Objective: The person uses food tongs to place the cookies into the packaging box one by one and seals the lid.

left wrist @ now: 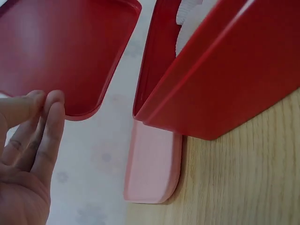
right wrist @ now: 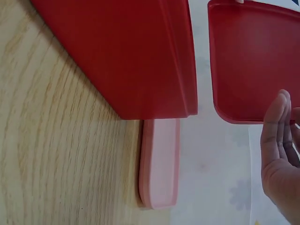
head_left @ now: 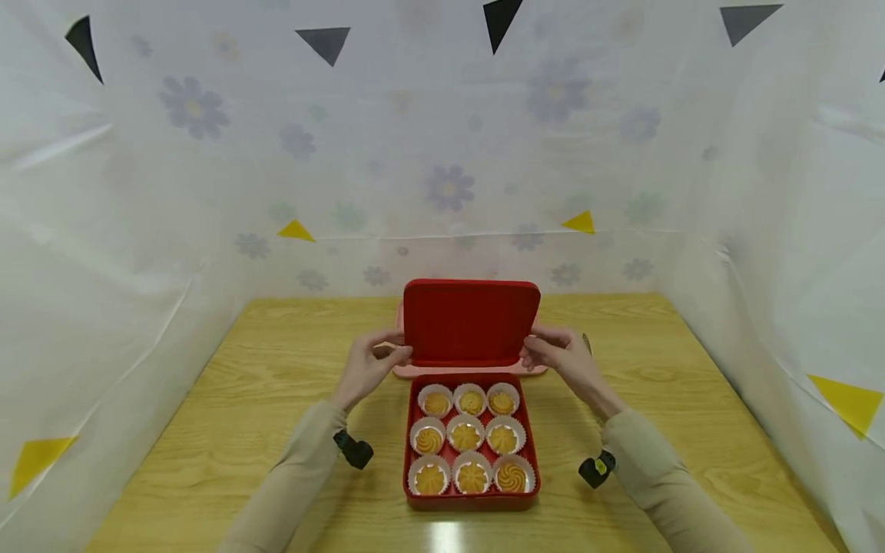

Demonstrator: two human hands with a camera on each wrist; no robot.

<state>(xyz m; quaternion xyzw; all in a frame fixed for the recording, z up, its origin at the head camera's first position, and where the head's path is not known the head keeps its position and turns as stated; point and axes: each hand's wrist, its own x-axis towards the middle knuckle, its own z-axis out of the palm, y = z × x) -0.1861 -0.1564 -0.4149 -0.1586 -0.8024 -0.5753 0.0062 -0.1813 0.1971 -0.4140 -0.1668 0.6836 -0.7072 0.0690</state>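
A red lid (head_left: 470, 321) is held tilted up behind a red box (head_left: 473, 502), its inner side facing me. My left hand (head_left: 372, 367) pinches the lid's left edge between thumb and fingers. On the opposite edge, my right hand (head_left: 563, 359) grips the lid in the same way. Inside the box, swirled cookies (head_left: 465, 436) sit in white paper cups (head_left: 418, 443), set out in rows. Both wrist views show the lid (left wrist: 70, 56) apart from the box (right wrist: 122, 56), with fingertips at its rim.
Behind the box lies a pink tray-like piece (head_left: 415, 372), partly covered by the lid; its end (left wrist: 152, 164) shows in the left wrist view. Everything stands on a wooden table (head_left: 276, 384). Flower-patterned white sheeting (head_left: 442, 153) encloses the back and sides.
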